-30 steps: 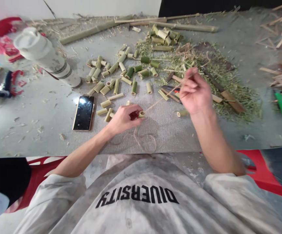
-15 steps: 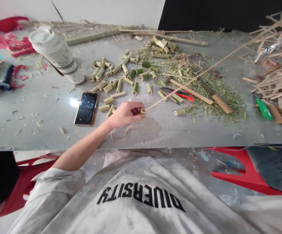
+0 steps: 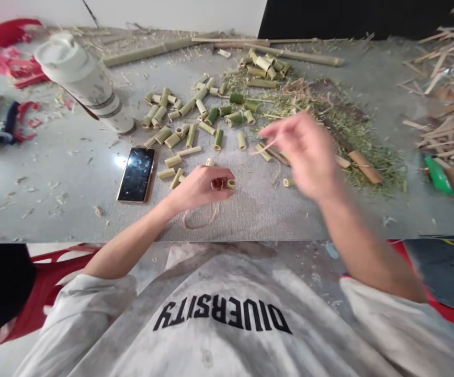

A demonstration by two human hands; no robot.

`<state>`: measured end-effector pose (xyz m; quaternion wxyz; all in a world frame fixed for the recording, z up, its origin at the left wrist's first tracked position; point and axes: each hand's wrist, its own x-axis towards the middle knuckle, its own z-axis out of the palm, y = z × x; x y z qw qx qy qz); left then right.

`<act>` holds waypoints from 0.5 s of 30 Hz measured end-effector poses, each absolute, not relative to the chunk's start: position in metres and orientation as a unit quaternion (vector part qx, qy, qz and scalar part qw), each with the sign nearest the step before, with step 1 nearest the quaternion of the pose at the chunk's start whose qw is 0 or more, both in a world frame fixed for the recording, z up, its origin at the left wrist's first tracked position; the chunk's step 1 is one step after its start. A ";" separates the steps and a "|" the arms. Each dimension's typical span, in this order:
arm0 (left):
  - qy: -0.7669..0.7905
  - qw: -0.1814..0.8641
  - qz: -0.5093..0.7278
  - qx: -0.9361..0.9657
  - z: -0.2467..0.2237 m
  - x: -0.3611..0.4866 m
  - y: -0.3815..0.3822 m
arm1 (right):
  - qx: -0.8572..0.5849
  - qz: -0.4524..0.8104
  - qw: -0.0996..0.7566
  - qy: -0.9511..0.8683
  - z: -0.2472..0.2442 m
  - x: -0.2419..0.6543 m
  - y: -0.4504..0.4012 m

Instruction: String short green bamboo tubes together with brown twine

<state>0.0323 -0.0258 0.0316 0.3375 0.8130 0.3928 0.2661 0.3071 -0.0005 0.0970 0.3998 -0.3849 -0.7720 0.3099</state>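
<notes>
My left hand [image 3: 207,184] is closed around a short bamboo tube [image 3: 231,184], its open end pointing right, just above the table. A dark red patch shows between the fingers; I cannot make out what it is. A loop of thin twine [image 3: 201,226] lies on the table below this hand. My right hand [image 3: 307,152], smeared by motion, is raised to the right of the tube. A strand of twine runs from its pinched fingertips down to the left. Cut bamboo pieces [image 3: 241,140] lie scattered beyond both hands.
A phone [image 3: 136,174] lies left of my left hand, with a lidded white cup [image 3: 89,84] behind it. A wooden-handled tool [image 3: 365,166] rests on green bamboo shavings [image 3: 384,149] at right. Thin sticks [image 3: 450,123] are piled at the far right.
My right hand has come into view from the right. The twine, stretched taut toward the upper right before, is now slack. My left hand still holds the tube in nearly the same place.
</notes>
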 end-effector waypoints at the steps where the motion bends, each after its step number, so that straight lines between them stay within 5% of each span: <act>1: 0.398 0.327 0.271 0.813 0.033 0.033 -0.028 | -0.405 0.341 0.360 -0.768 0.080 0.293 -0.006; 7: 0.445 0.267 0.262 0.814 0.035 0.032 -0.037 | -0.422 0.512 0.314 -0.679 0.008 0.256 -0.013; 15: 0.449 0.293 0.268 0.800 0.033 0.028 -0.046 | -0.395 0.584 0.407 -0.581 0.061 0.284 0.002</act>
